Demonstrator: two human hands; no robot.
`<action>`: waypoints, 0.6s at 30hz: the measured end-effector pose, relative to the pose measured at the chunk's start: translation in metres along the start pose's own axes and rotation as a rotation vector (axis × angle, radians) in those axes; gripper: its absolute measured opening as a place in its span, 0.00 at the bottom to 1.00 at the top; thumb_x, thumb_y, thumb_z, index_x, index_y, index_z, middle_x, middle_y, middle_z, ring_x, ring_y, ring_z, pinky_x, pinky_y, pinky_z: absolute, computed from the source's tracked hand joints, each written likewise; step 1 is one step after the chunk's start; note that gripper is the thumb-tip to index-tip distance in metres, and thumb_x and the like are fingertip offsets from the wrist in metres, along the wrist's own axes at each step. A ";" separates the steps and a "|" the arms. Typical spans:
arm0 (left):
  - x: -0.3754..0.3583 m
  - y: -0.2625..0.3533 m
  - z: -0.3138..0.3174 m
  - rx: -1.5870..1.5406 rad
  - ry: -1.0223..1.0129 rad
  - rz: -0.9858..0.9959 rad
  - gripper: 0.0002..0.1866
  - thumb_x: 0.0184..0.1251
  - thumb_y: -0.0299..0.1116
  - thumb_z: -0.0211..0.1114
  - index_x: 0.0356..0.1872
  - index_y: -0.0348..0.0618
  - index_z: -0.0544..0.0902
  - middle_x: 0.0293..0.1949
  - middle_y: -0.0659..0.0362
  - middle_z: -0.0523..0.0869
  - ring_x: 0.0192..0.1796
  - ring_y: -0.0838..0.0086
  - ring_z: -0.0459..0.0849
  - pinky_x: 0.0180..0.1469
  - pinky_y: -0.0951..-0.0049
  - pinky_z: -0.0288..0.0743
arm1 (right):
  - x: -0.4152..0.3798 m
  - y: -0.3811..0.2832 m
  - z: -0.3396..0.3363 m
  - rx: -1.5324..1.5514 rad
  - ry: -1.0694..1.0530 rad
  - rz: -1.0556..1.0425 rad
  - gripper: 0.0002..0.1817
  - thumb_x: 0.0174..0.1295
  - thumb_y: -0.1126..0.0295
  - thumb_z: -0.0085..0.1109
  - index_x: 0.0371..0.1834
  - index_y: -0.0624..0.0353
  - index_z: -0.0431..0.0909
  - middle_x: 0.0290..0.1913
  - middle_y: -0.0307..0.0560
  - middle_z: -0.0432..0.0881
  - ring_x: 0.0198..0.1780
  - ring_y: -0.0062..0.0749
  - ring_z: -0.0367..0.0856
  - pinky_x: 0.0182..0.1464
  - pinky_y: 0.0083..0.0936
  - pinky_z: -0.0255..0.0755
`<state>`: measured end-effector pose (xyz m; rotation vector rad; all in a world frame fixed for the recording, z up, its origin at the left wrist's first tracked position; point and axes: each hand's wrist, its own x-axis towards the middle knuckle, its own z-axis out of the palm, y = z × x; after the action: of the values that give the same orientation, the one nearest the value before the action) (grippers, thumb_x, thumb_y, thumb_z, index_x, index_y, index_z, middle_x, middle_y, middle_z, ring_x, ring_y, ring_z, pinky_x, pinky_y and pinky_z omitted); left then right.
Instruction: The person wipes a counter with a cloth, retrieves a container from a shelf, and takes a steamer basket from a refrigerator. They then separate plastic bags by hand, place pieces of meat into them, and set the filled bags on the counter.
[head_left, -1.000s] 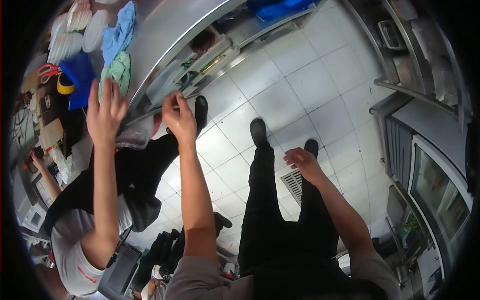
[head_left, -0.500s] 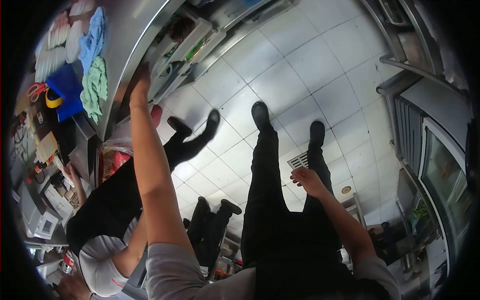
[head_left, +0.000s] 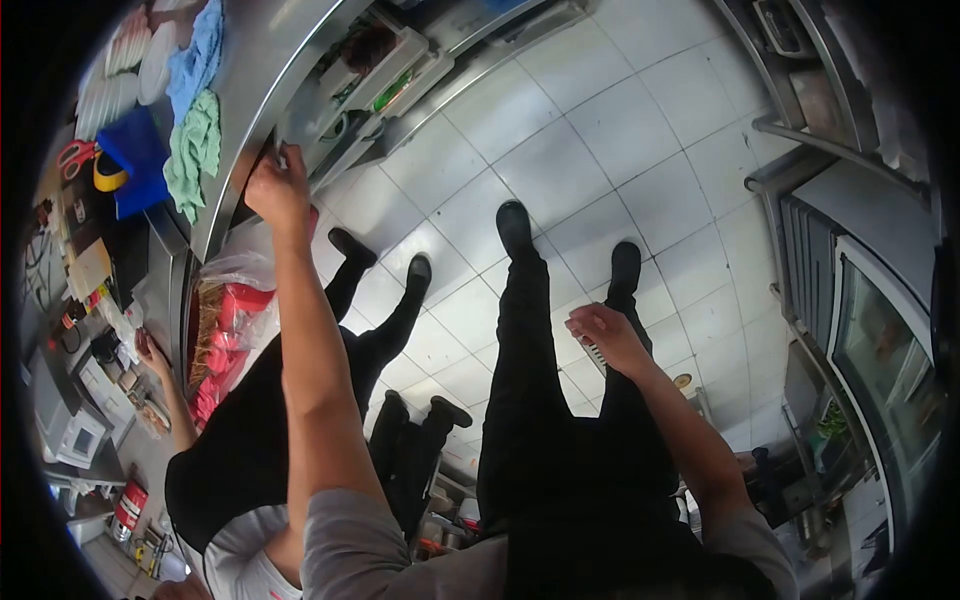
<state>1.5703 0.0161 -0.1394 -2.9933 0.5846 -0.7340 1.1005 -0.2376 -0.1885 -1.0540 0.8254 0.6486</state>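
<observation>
My left hand (head_left: pixel 280 187) is closed beside the front edge of the steel counter (head_left: pixel 262 100), near the shelf trays below it. Its fingers are bent round something dark and thin that I cannot make out. Hanging over the floor in front of my legs, my right hand (head_left: pixel 603 332) is loosely curled, fingers partly apart, with nothing seen in it. A green cloth (head_left: pixel 192 160) and a blue cloth (head_left: pixel 195 65) lie on the counter, left of my left hand. Plastic trays (head_left: pixel 385 70) with items inside stand under the counter edge.
A co-worker in black (head_left: pixel 235 430) stands close on my left, one hand over the cluttered side counter. Pink items in a clear bag (head_left: pixel 235 320) sit beside them. Another person's legs (head_left: pixel 405 450) show behind. On the right stands a glass-doored unit (head_left: pixel 885 340).
My left hand has come back from under the counter edge and is now in full view, closed. My right hand has shifted slightly left and up. The co-worker has shifted a little.
</observation>
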 end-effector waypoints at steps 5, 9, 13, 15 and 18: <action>-0.035 0.035 -0.058 -0.263 0.111 0.215 0.09 0.53 0.24 0.70 0.37 0.42 0.85 0.22 0.56 0.76 0.24 0.58 0.79 0.27 0.60 0.73 | 0.019 -0.079 0.044 0.273 -0.209 -0.201 0.18 0.75 0.60 0.55 0.60 0.60 0.76 0.51 0.46 0.85 0.52 0.26 0.83 0.51 0.26 0.77; -0.063 0.102 -0.113 -0.582 -0.063 0.360 0.16 0.44 0.25 0.75 0.37 0.36 0.84 0.21 0.56 0.75 0.23 0.62 0.77 0.24 0.63 0.70 | 0.031 -0.176 0.073 0.568 -0.395 -0.226 0.28 0.76 0.52 0.49 0.66 0.65 0.69 0.58 0.50 0.81 0.56 0.32 0.81 0.56 0.36 0.77; -0.103 0.151 -0.126 -0.784 -0.185 0.608 0.11 0.46 0.29 0.72 0.30 0.38 0.81 0.24 0.59 0.74 0.27 0.66 0.77 0.28 0.66 0.72 | 0.025 -0.216 0.060 0.723 -0.346 -0.253 0.29 0.75 0.56 0.52 0.68 0.68 0.65 0.61 0.55 0.76 0.58 0.42 0.80 0.59 0.44 0.77; -0.118 0.171 -0.131 -0.823 -0.277 0.624 0.10 0.49 0.30 0.70 0.30 0.38 0.80 0.26 0.59 0.75 0.28 0.66 0.78 0.30 0.66 0.74 | 0.032 -0.196 0.040 0.566 -0.237 -0.183 0.27 0.73 0.60 0.54 0.67 0.69 0.65 0.61 0.56 0.76 0.59 0.45 0.80 0.59 0.45 0.77; -0.129 0.176 -0.133 -0.835 -0.464 0.566 0.14 0.54 0.29 0.71 0.40 0.34 0.83 0.30 0.55 0.79 0.32 0.60 0.81 0.34 0.66 0.78 | 0.029 -0.170 0.009 0.436 -0.088 -0.099 0.26 0.69 0.68 0.57 0.66 0.69 0.66 0.60 0.57 0.76 0.59 0.48 0.79 0.59 0.47 0.78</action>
<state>1.3422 -0.0909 -0.0947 -3.1217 1.9462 0.3298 1.2545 -0.2893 -0.1282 -0.6603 0.7873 0.4024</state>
